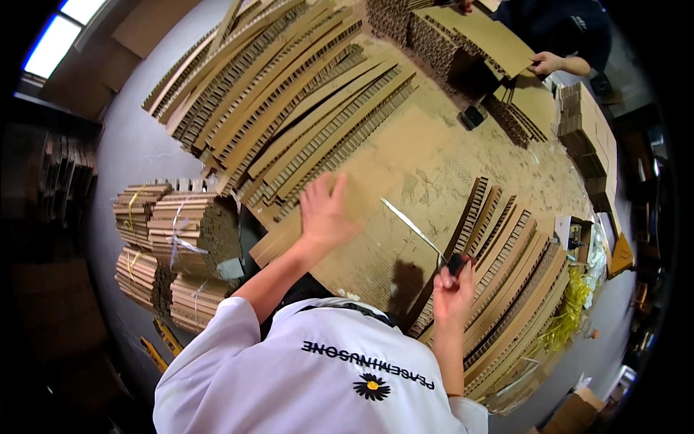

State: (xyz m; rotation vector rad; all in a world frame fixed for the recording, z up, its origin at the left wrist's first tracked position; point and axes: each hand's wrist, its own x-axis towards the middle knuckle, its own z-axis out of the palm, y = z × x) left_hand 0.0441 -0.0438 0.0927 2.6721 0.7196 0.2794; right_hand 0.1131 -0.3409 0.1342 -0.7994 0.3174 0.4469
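My left hand (327,213) is open, its fingers stretched out over the near ends of honeycomb cardboard strips (289,130) stacked at the upper left. Its fingertips reach the edge of the closest strips; whether they press on them I cannot tell. My right hand (454,293) is closed around the dark handle of a knife (408,224). The knife's long, thin, pale blade points up and left over the cardboard-covered table (376,249). Beside the right hand, more honeycomb cardboard strips (499,271) stand in a curved row.
Tied strip bundles (177,235) are stacked at the left. At the far right, a co-worker's hand (549,63) holds a brown cardboard sheet (484,36) above honeycomb blocks (434,54). A small black object (472,117) lies near them. Yellow ties (567,311) hang at the right.
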